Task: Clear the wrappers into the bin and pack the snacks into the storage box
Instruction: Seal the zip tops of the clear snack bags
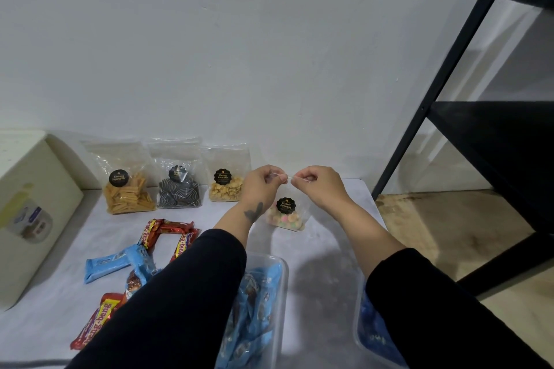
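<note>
Near the clear storage box [263, 287], half filled with blue snacks. Beyond it, left hand [262, 185] and right hand [317, 185] pinching shut the biscuit bag [286, 212] top. Probably sealing; next, lowering into box.

Back row: three clear snack bags [177, 176] stand along the wall, closing that edge.
Left: cream bin [27, 203] blocks the side.
Left-centre: wrapped bars [141, 248] litter the surface [323, 254].
Centre: bare strip between the two clear boxes [278, 275].
Right: black shelf frame [434, 99] stands just beyond the edge.
</note>
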